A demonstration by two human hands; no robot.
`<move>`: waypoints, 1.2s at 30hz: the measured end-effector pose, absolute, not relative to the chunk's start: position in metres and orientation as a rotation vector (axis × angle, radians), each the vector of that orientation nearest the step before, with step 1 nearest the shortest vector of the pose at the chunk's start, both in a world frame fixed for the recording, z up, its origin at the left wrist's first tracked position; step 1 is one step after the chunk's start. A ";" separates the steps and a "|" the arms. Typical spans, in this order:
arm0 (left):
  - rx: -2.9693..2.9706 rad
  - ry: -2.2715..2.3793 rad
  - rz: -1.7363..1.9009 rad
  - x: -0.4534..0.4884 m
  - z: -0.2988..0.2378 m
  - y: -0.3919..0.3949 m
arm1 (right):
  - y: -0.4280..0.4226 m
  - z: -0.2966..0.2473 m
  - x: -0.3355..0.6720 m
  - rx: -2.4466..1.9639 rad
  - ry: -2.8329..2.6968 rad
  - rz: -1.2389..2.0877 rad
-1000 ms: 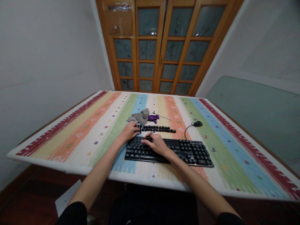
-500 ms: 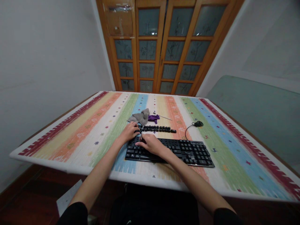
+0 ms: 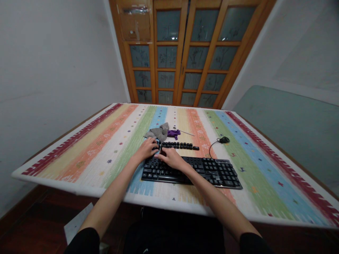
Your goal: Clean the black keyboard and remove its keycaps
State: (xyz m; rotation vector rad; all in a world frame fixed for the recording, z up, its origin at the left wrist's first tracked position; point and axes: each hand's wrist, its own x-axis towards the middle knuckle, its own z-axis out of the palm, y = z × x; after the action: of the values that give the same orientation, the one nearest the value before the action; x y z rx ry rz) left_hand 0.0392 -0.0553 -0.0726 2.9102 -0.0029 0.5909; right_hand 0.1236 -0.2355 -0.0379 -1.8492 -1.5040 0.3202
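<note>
A black keyboard [image 3: 219, 173] lies near the table's front edge, and behind it runs a row of loose black keycaps [image 3: 182, 145]. My left hand [image 3: 147, 148] is at the left end of that row, fingers bent and closed; what they hold is hidden. Close beside it, my right hand [image 3: 172, 158] reaches over the keyboard's upper left part. Its thumb and forefinger are bent toward each other round something dark and small that I cannot make out. Just beyond the hands lie a grey cloth [image 3: 158, 132] and a purple cloth [image 3: 173, 134].
A thin rod [image 3: 186, 133] extends right from the purple cloth. The keyboard's cable [image 3: 224, 140] lies bundled behind its right half. A striped tablecloth [image 3: 113, 141] covers the table. Wooden glazed doors [image 3: 182, 67] stand behind, with walls at both sides.
My right hand has moved slightly up and away from me, off the keyboard's upper left keys toward the keycap row. My left hand has stayed nearly in place.
</note>
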 end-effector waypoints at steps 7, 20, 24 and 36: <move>2.894 0.016 0.617 0.040 -0.068 -0.059 | -0.236 -0.040 0.123 -1.850 -1.528 0.293; 2.628 -0.004 0.622 -0.001 -0.063 -0.088 | -0.235 -0.042 0.127 -1.773 -1.522 0.365; 2.605 -0.006 0.546 -0.008 -0.064 -0.094 | -0.236 -0.042 0.127 -1.755 -1.574 0.326; 2.651 0.039 0.426 -0.015 -0.062 -0.098 | -0.243 -0.047 0.125 -1.751 -1.662 0.181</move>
State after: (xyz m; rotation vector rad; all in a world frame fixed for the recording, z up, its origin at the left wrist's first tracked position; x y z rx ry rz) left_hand -0.0154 -0.0977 -0.0619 2.6511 0.0386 0.4257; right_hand 0.1248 -0.2435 -0.0466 -1.7510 -1.6619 0.1811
